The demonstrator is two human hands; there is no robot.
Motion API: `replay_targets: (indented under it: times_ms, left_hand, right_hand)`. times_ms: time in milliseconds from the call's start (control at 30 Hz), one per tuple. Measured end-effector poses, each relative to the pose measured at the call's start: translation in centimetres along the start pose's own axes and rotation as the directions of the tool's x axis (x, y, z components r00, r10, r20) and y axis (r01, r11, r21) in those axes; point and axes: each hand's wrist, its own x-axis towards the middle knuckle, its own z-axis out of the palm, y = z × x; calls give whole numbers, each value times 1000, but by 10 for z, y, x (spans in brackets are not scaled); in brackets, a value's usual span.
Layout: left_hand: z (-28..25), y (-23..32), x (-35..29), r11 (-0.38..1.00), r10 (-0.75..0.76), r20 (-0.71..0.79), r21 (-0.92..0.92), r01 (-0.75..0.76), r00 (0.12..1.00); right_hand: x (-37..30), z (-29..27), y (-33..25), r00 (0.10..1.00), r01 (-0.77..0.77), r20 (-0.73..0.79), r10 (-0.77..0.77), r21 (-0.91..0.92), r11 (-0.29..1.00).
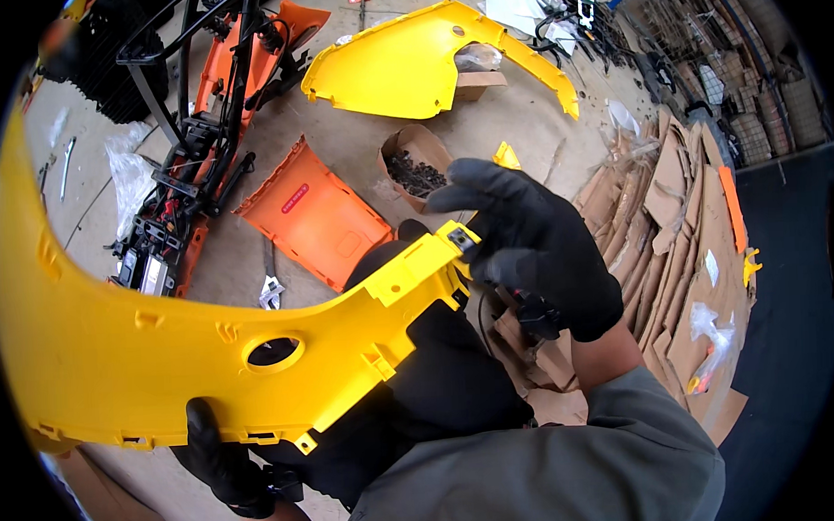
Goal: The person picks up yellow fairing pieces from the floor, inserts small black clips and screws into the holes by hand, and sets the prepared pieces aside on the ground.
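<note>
A large curved yellow plastic panel (163,361) spans the left and middle of the head view, with a round hole and clip slots along its edge. My left hand (217,465), in a black glove, grips its lower edge, thumb on the near face and the other fingers hidden behind. At the panel's right end a dark clip (461,240) sits on a narrow tab. My right hand (554,246), also black-gloved, is beside that tab with its fingers curved and spread apart. Nothing shows between them.
Beyond lie an orange panel (314,214), a second yellow panel (387,69) and a cardboard box (413,137) of small dark parts. A vehicle frame (189,163) stands at left. Stacked flat cardboard (668,215) lies at right. An adjustable wrench (270,289) rests on the floor.
</note>
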Motion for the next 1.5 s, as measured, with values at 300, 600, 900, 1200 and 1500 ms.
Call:
replay_targets:
  times_ms: [300, 600, 900, 1200, 1500]
  left_hand:
    - [18, 17, 14, 995, -88, 223, -23, 95, 971]
    - [62, 39, 20, 952, -206, 312, -156, 264, 927]
    - [67, 42, 33, 976, -123, 455, -108, 191, 882]
    - [31, 12, 81, 838, -33, 461, -471, 276, 887]
    - [16, -1, 108, 959, 284, 579, -156, -238, 764]
  right_hand:
    - [-1, -16, 17, 980, -200, -64, 189, -296, 934]
    - [-7, -13, 21, 931, -331, 83, 355, -215, 919]
    - [-5, -11, 27, 972, -235, 15, 235, -12, 972]
    - [14, -29, 24, 984, -177, -21, 176, -90, 980]
    - [27, -43, 30, 982, -185, -52, 180, -112, 976]
